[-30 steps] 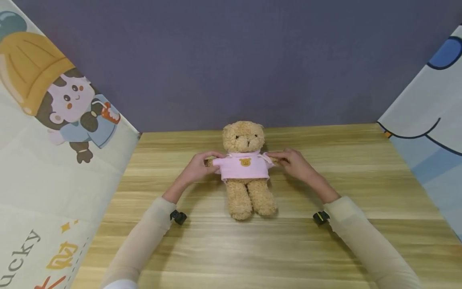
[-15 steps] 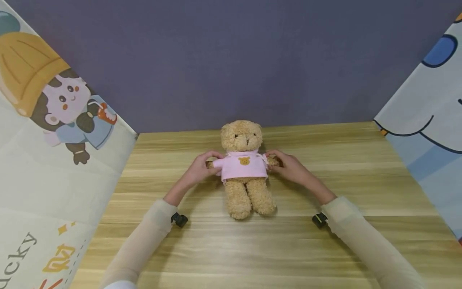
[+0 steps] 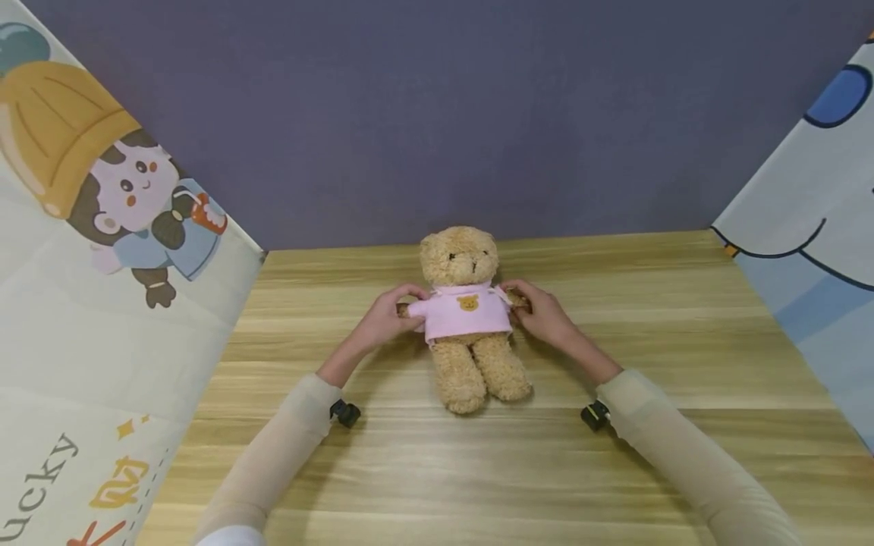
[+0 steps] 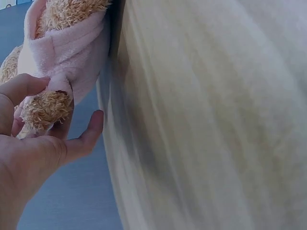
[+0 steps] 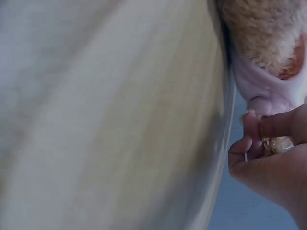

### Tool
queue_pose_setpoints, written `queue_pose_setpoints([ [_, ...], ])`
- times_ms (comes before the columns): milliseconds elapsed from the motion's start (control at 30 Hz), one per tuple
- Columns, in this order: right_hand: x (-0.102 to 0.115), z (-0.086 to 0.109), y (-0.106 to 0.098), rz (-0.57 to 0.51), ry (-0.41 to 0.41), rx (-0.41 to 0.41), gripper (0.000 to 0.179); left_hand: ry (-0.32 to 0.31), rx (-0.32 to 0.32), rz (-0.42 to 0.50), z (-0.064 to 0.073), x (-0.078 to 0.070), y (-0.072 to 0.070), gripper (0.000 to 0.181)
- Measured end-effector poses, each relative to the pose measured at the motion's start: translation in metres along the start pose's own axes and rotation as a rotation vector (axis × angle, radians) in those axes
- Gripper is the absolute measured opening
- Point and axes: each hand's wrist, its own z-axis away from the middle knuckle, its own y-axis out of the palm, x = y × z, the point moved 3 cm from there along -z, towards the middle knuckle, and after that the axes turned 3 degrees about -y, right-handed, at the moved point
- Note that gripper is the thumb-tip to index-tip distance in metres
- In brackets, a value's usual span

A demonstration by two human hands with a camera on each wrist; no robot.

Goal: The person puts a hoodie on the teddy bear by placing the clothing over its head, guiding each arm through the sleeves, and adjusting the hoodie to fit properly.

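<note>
A tan plush teddy bear (image 3: 459,258) in a pink shirt (image 3: 451,322) is at the middle of the far side of the wooden table, its face toward me. My left hand (image 3: 385,318) holds the bear's arm on the left, thumb and fingers around the furry paw (image 4: 46,110) that pokes out of the sleeve. On the other side, my right hand (image 3: 546,315) grips the opposite arm; in the right wrist view its fingertips pinch near the pink cuff (image 5: 261,103). Part of each paw is hidden by the fingers.
Behind the bear rises a dark grey-blue panel (image 3: 437,114) at the table's (image 3: 451,478) far edge. Printed cartoon panels flank the table, a child figure (image 3: 136,182) on the left one. Small black devices hang at both wrists.
My right hand has curled its fingers around the bear's arm, where they lay straighter before. The bear has shifted slightly right, its legs turning to the right.
</note>
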Motion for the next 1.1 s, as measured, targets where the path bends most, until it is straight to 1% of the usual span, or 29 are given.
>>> queue_pose_setpoints([
  [67, 0.001, 0.0, -0.004, 0.022, -0.003, 0.015, 0.055, 0.027, -0.012, -0.067, 0.0, -0.002, -0.004, 0.037],
  [167, 0.002, 0.0, -0.011, 0.05, -0.027, 0.045, 0.053, 0.054, -0.03, -0.137, 0.0, -0.003, -0.011, 0.036],
  [233, 0.003, 0.001, -0.014, 0.05, -0.044, 0.066, 0.046, 0.056, -0.023, -0.138, 0.0, -0.003, -0.013, 0.035],
  [300, 0.003, 0.002, -0.015, 0.043, -0.063, 0.083, 0.041, 0.05, -0.004, -0.113, -0.001, -0.002, -0.013, 0.036],
  [367, 0.003, 0.003, -0.016, 0.025, -0.068, 0.088, 0.039, 0.045, 0.0, -0.101, -0.002, -0.002, -0.012, 0.036],
  [400, 0.003, 0.003, -0.016, 0.019, -0.069, 0.088, 0.04, 0.042, -0.003, -0.096, -0.002, -0.002, -0.011, 0.036],
  [500, 0.005, 0.003, -0.016, 0.006, -0.071, 0.078, 0.05, 0.037, -0.018, -0.09, -0.003, -0.003, -0.009, 0.036],
  [567, 0.006, 0.003, -0.016, 0.02, -0.09, 0.075, 0.053, 0.039, -0.021, -0.093, -0.003, -0.003, -0.007, 0.035],
  [633, 0.006, 0.003, -0.017, 0.068, -0.119, 0.059, 0.046, 0.041, -0.023, -0.106, -0.002, -0.004, -0.007, 0.034],
  [767, 0.005, 0.003, -0.023, 0.215, -0.176, -0.02, 0.016, 0.04, -0.043, -0.148, 0.0, -0.002, -0.011, 0.034],
  [833, 0.004, 0.002, -0.025, 0.255, -0.193, -0.042, 0.01, 0.035, -0.048, -0.164, 0.001, -0.001, -0.013, 0.034],
  [900, 0.006, 0.001, -0.027, 0.25, -0.209, -0.033, 0.012, 0.032, -0.032, -0.153, 0.0, -0.001, -0.012, 0.034],
  [967, 0.008, -0.001, -0.028, 0.238, -0.219, -0.001, 0.019, 0.028, -0.012, -0.128, 0.0, -0.002, -0.01, 0.034],
  [1033, 0.01, -0.003, -0.029, 0.207, -0.201, 0.03, 0.028, 0.003, 0.002, -0.084, 0.0, -0.002, -0.005, 0.037],
  [1100, 0.011, -0.005, -0.027, 0.158, -0.155, 0.06, 0.035, -0.026, -0.003, -0.054, -0.001, -0.002, 0.0, 0.042],
])
